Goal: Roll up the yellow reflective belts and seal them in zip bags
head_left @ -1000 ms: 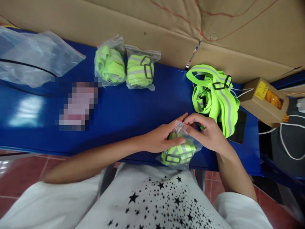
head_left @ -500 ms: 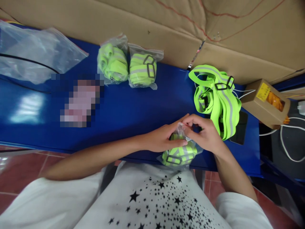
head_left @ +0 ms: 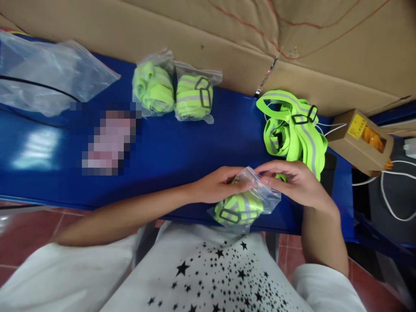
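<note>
Here, our left hand [head_left: 218, 185] pinches clear plastic bag [head_left: 262, 196], coiled neon-yellow reflective strap [head_left: 243, 204] inside; right hand [head_left: 297, 182] at bag's mouth, can't tell grip.

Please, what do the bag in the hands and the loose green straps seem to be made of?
The bag: probably thin plastic, clear and glossy, since it wrinkles and catches light. The loose green straps: likely fabric, fairly matte; they loop and fold softly.
</note>
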Available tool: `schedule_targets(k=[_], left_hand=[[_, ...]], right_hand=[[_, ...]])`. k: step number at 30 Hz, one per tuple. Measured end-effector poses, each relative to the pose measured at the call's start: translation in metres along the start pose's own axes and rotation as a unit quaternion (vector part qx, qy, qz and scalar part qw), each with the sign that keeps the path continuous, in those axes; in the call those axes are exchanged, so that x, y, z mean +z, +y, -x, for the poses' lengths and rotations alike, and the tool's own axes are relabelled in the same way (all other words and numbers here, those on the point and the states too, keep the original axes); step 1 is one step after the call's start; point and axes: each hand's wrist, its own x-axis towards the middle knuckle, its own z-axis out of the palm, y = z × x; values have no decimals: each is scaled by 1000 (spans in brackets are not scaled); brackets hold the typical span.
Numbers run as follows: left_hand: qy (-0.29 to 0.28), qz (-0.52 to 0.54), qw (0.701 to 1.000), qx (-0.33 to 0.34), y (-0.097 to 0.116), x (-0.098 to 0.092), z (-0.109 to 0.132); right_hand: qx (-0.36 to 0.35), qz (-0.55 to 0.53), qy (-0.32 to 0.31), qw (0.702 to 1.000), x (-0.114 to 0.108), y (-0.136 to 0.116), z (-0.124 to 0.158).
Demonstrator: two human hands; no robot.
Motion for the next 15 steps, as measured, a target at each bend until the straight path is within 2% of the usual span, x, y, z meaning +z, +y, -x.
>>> schedule_targets(k=[4,7,9,15], left_hand=[[-81,-86,993,16,7,-3,3],[-153,-95,984,20,11,-6,3],[-177,-87,980,23,13,-7,3],[-167,-98,981,14,11,-9,3]], right_hand=[[48,-97,-83,991,-1,1,2],[81,-164,-158,970,-3,2,0],[79,-171,-188,964,-4,3,-2],[46,-104,-134,984,0,0,-4]])
